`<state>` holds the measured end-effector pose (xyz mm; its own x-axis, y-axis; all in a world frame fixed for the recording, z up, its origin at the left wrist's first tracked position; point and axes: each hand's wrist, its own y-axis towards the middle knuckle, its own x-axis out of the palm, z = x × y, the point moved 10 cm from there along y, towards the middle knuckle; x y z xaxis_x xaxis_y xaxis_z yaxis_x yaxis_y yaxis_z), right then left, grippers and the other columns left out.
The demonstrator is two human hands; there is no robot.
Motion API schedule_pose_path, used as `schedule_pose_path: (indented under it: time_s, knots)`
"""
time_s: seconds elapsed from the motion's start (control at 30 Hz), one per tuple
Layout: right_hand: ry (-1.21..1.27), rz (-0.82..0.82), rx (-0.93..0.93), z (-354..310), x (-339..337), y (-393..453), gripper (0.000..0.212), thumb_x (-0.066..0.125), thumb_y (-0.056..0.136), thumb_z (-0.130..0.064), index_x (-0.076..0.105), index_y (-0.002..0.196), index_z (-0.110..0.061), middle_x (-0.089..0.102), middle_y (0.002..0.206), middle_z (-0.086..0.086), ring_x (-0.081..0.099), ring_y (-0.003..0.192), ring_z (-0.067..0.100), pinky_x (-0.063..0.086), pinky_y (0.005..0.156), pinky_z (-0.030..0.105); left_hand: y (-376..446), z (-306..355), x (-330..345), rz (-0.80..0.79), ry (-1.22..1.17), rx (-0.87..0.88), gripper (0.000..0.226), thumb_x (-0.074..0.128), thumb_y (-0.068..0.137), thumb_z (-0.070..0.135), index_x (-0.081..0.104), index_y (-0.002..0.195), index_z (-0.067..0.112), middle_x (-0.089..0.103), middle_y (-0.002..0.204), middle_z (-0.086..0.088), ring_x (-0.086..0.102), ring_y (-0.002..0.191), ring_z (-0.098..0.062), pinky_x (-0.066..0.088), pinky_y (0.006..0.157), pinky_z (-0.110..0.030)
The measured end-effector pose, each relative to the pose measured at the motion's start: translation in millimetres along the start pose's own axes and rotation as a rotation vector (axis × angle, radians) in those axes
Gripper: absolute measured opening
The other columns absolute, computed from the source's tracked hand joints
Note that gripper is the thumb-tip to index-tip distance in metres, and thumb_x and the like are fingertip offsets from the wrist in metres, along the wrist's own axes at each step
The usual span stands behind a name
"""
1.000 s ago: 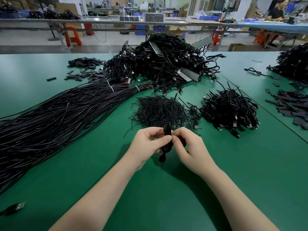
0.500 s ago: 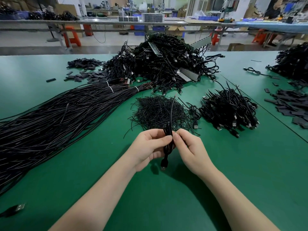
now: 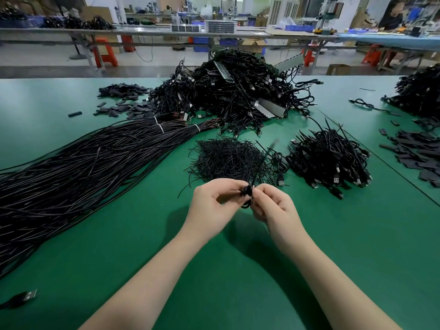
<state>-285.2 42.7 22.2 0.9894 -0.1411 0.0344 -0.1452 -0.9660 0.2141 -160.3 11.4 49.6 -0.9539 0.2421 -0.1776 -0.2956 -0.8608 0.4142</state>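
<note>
Above the green table (image 3: 357,234), my left hand (image 3: 214,206) and my right hand (image 3: 273,206) meet around a small coiled black cable (image 3: 246,195). The left thumb and fingers pinch the coil from the left. My right fingers pinch a thin black tie (image 3: 262,160) at the coil; its free end sticks up and is blurred. Right behind the hands lies a loose heap of thin black ties (image 3: 228,158).
A long bundle of black cables (image 3: 78,163) runs off to the left. A big tangle of cables (image 3: 238,96) sits at the back centre, a pile of coiled USB cables (image 3: 331,158) to the right, flat black pieces (image 3: 419,153) far right. A USB plug (image 3: 23,297) lies front left.
The coil has been turned and drawn tighter between the hands, so less of it hangs below. The tie's free end has swung to the right and blurs.
</note>
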Motion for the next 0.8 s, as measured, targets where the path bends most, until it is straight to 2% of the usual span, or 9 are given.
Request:
schedule_pose_path:
  time_s: [0.13, 0.2, 0.27, 0.33, 0.43, 0.53, 0.6, 0.67, 0.8]
  knots:
    - [0.181, 0.031, 0.222, 24, 0, -2, 0.035, 0.049, 0.097, -0.005, 0.049, 0.063, -0.016, 0.033, 0.052, -0.006, 0.028, 0.049, 0.010, 0.017, 0.054, 0.032, -14, 36, -3, 0.042, 0.358, 0.469, 0.038, 0.067, 0.072, -0.014, 0.080, 0.089, 0.017, 0.070, 0.106, 0.007, 0.065, 0.108, -0.011, 0.049, 0.096, -0.025]
    - [0.282, 0.049, 0.363, 39, 1, -5, 0.038, 0.050, 0.095, -0.008, 0.049, 0.059, -0.021, 0.034, 0.051, -0.004, 0.030, 0.046, 0.010, 0.027, 0.049, 0.025, -24, 42, 3, 0.081, 0.506, 0.598, 0.037, 0.067, 0.073, -0.011, 0.081, 0.091, 0.018, 0.065, 0.109, 0.003, 0.060, 0.105, -0.020, 0.049, 0.089, -0.026]
    - [0.301, 0.036, 0.385, 42, 4, -7, 0.037, 0.047, 0.095, -0.008, 0.047, 0.059, -0.019, 0.034, 0.051, 0.000, 0.030, 0.047, 0.012, 0.030, 0.046, 0.021, -21, 32, 1, 0.121, 0.478, 0.487, 0.036, 0.067, 0.075, -0.008, 0.080, 0.089, 0.022, 0.055, 0.103, 0.006, 0.057, 0.096, -0.016, 0.047, 0.082, -0.023]
    - [0.196, 0.060, 0.272, 34, -1, -3, 0.031, 0.045, 0.097, -0.005, 0.049, 0.068, -0.013, 0.036, 0.059, 0.007, 0.031, 0.055, 0.015, 0.028, 0.052, 0.026, -10, 9, 0, 0.067, 0.216, 0.201, 0.041, 0.065, 0.079, -0.011, 0.077, 0.089, 0.027, 0.060, 0.101, 0.009, 0.061, 0.094, -0.009, 0.049, 0.082, -0.019]
    - [-0.042, 0.107, 0.094, 19, -10, 0, 0.030, 0.047, 0.099, -0.005, 0.049, 0.069, -0.009, 0.042, 0.060, 0.002, 0.035, 0.058, 0.013, 0.030, 0.057, 0.030, -7, -32, 4, 0.061, -0.271, -0.243, 0.036, 0.061, 0.086, -0.012, 0.070, 0.093, 0.022, 0.070, 0.100, 0.007, 0.068, 0.087, -0.006, 0.053, 0.077, -0.020]
    - [-0.337, 0.087, -0.118, -3, -10, -2, 0.030, 0.051, 0.098, -0.007, 0.048, 0.068, -0.005, 0.043, 0.058, 0.001, 0.038, 0.057, 0.008, 0.034, 0.056, 0.025, -14, -52, 18, 0.014, -0.542, -0.544, 0.021, 0.072, 0.083, 0.009, 0.064, 0.102, 0.013, 0.070, 0.093, -0.001, 0.068, 0.074, -0.006, 0.053, 0.063, -0.018]
    - [-0.500, 0.033, -0.245, -16, -3, -6, 0.026, 0.051, 0.096, -0.013, 0.050, 0.070, -0.006, 0.043, 0.057, -0.003, 0.036, 0.055, 0.006, 0.032, 0.053, 0.022, -15, -53, 23, -0.132, -0.484, -0.607, 0.028, 0.074, 0.076, 0.024, 0.069, 0.100, 0.011, 0.074, 0.085, 0.000, 0.067, 0.070, -0.005, 0.051, 0.057, -0.016]
    - [-0.607, -0.009, -0.332, -24, 5, -9, 0.025, 0.049, 0.094, -0.018, 0.052, 0.072, -0.006, 0.045, 0.058, -0.003, 0.037, 0.054, 0.008, 0.031, 0.052, 0.020, -14, -51, 22, -0.244, -0.402, -0.612, 0.013, 0.073, 0.081, 0.022, 0.075, 0.092, 0.015, 0.073, 0.081, 0.005, 0.065, 0.067, -0.002, 0.047, 0.054, -0.014]
    - [-0.605, 0.072, -0.367, -34, 3, -10, 0.029, 0.048, 0.094, -0.016, 0.047, 0.068, -0.005, 0.036, 0.055, -0.011, 0.033, 0.053, 0.005, 0.027, 0.051, 0.015, -1, -37, 6, -0.118, -0.355, -0.446, 0.017, 0.075, 0.080, 0.005, 0.077, 0.079, 0.022, 0.073, 0.077, 0.010, 0.063, 0.069, -0.001, 0.049, 0.064, -0.017]
